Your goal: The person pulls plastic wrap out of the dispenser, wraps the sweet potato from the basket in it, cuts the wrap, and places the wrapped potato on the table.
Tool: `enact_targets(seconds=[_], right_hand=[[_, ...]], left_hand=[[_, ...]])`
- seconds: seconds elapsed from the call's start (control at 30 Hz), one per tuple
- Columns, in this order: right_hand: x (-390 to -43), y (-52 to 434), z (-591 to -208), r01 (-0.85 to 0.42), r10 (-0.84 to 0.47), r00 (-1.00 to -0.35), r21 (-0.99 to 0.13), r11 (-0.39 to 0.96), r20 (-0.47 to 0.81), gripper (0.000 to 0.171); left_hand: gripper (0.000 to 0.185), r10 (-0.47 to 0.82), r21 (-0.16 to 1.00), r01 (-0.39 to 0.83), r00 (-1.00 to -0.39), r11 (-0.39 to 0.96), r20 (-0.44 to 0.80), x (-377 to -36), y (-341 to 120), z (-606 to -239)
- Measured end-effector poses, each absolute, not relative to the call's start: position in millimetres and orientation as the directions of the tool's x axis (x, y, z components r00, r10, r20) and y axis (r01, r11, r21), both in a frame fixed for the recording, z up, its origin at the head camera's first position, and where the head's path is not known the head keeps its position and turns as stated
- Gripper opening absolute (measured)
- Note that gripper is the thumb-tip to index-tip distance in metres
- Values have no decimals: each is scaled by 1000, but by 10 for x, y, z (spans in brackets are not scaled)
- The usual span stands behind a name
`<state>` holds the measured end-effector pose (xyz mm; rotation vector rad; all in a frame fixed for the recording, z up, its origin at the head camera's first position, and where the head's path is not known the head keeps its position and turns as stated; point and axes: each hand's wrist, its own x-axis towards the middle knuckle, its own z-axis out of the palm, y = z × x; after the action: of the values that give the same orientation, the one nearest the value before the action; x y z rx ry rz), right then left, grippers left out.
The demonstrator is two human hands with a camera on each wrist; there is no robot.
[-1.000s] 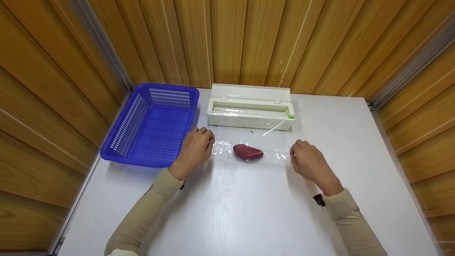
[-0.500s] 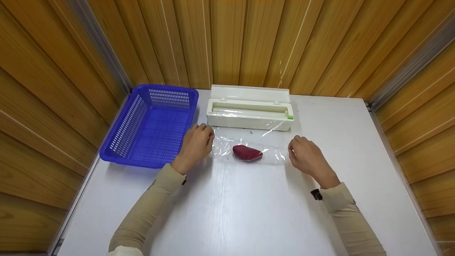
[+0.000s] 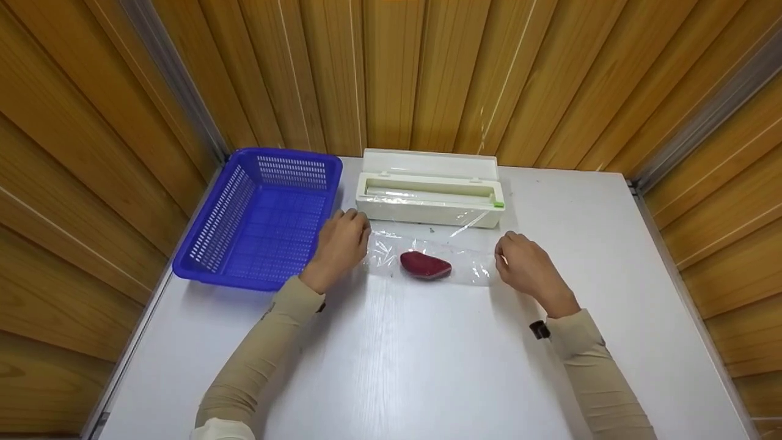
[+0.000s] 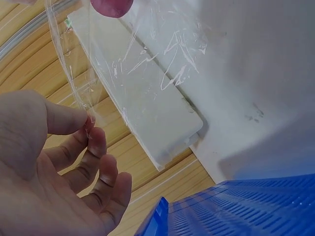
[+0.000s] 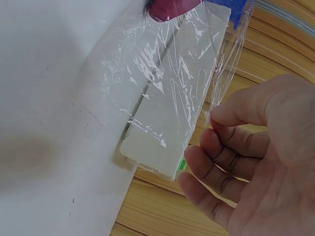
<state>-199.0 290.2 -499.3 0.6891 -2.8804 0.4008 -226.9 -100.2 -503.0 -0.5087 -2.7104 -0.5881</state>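
Observation:
A sheet of clear cling film (image 3: pixel 384 250) stretches between my two hands over the table. My left hand (image 3: pixel 342 244) pinches its left end between thumb and forefinger, plain in the left wrist view, where the film bunches at the fingertips (image 4: pixel 97 140). My right hand (image 3: pixel 526 264) pinches the other end between thumb and fingers (image 5: pixel 236 110). Midway between the hands, a smooth dark red, sweet-potato-like piece (image 3: pixel 426 265) lies with the film, one end pointed and a flat face showing. Behind it stands the white cling film dispenser (image 3: pixel 427 212), lid raised, film running from it toward my hands.
A blue perforated plastic basket (image 3: pixel 244 282) stands at the left, close beside my left hand. The white table (image 3: pixel 391 366) backs onto wood-panelled walls (image 3: pixel 427 79). A small green tab (image 3: pixel 498 205) sits at the dispenser's right end.
My left hand has shifted slightly away from me, and my right hand slightly inward and away. Both keep their pinch on the film; the red piece stays nearly in place.

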Motion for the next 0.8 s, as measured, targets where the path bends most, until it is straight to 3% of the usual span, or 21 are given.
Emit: enact_targets(seconds=[0.8], right_hand=[[-2218,2866,-5265,-342,-338,-939,-303,890,67,11]], left_hand=[[15,90,368,200,-951,908,294,-2401,-830,-5307]])
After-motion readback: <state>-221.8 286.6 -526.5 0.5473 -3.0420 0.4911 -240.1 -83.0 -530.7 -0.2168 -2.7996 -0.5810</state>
